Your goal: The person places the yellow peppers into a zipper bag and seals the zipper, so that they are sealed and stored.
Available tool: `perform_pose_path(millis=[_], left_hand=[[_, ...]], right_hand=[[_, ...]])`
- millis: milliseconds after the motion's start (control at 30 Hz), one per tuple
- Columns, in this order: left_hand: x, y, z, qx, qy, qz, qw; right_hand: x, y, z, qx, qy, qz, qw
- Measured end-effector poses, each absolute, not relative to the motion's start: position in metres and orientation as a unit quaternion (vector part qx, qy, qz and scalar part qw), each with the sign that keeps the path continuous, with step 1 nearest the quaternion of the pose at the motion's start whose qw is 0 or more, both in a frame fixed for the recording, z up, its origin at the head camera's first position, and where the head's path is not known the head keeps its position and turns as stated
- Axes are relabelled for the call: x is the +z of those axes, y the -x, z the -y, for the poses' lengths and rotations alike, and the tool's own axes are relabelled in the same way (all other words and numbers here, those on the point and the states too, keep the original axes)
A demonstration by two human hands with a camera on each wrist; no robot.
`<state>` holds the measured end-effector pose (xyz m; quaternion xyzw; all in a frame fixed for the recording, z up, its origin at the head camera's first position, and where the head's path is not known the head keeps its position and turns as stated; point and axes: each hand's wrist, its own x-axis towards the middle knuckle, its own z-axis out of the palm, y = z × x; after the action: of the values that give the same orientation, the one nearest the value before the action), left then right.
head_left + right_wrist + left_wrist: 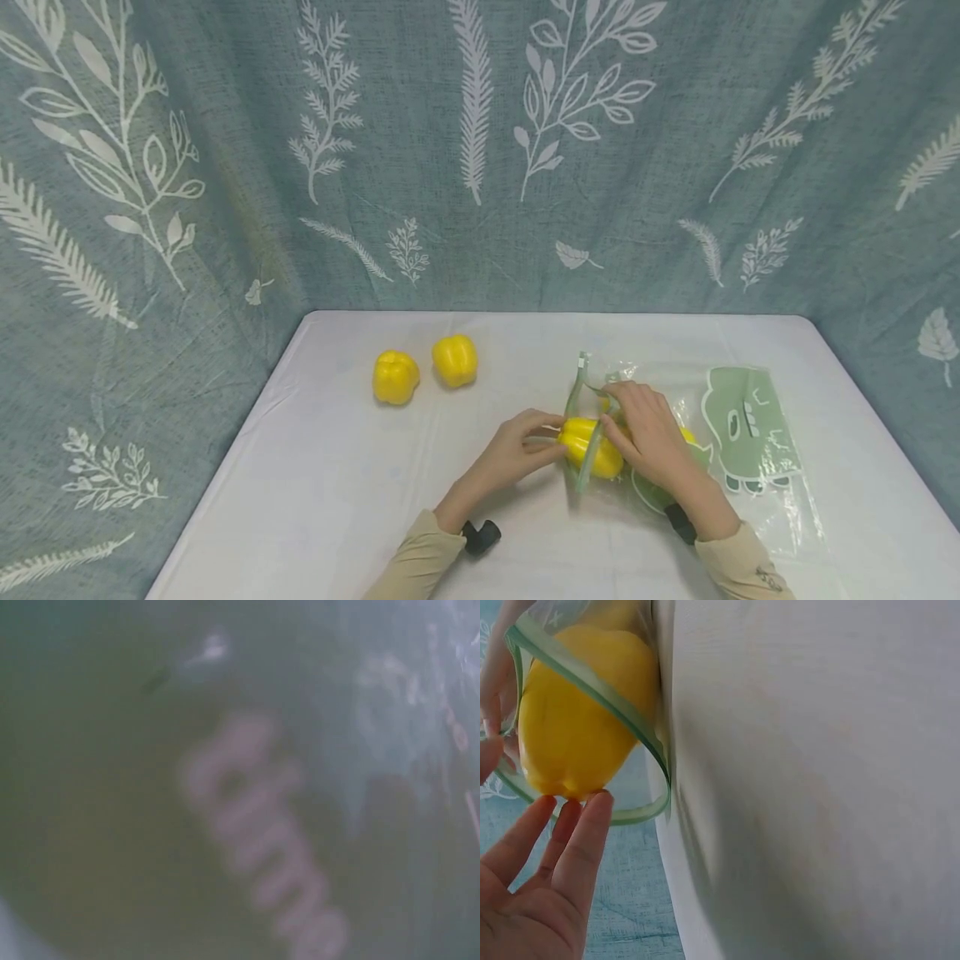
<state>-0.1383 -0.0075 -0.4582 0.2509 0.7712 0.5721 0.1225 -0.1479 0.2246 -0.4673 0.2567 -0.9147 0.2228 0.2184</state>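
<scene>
A yellow bell pepper (579, 440) lies on its side in the mouth of a clear zip bag (783, 508) with green cartoon prints. My left hand (513, 450) touches the pepper's outer end with extended fingertips, and in the left wrist view those fingers (585, 840) meet its lobed end. The bag's green zip rim (592, 686) loops around the pepper. From the right, my right hand (648, 429) holds the rim by the opening, thumb on the near strip. More yellow shows inside the bag, partly hidden by that hand. Blurred green print fills the right wrist view.
Two more yellow bell peppers, one at the left (395, 377) and one beside it (454, 361), sit toward the back of the white-covered table (300, 500). A blue-green leaf-patterned curtain (480, 250) hangs behind and along both sides.
</scene>
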Motion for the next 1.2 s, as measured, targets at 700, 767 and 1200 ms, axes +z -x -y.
perform_pose_path(millis=[700, 767, 1200], left_hand=[[-0.473, 0.141, 0.004, 0.532, -0.296, -0.776, 0.165], [-0.473, 0.141, 0.003, 0.530, -0.296, -0.777, 0.168], [-0.478, 0.141, -0.003, 0.515, -0.345, -0.770, 0.152]], right_hand=[[-0.462, 0.148, -0.222, 0.222, -0.260, 0.911, 0.229], [-0.462, 0.148, -0.222, 0.221, -0.259, 0.912, 0.227], [-0.463, 0.147, -0.222, 0.215, -0.252, 0.915, 0.230]])
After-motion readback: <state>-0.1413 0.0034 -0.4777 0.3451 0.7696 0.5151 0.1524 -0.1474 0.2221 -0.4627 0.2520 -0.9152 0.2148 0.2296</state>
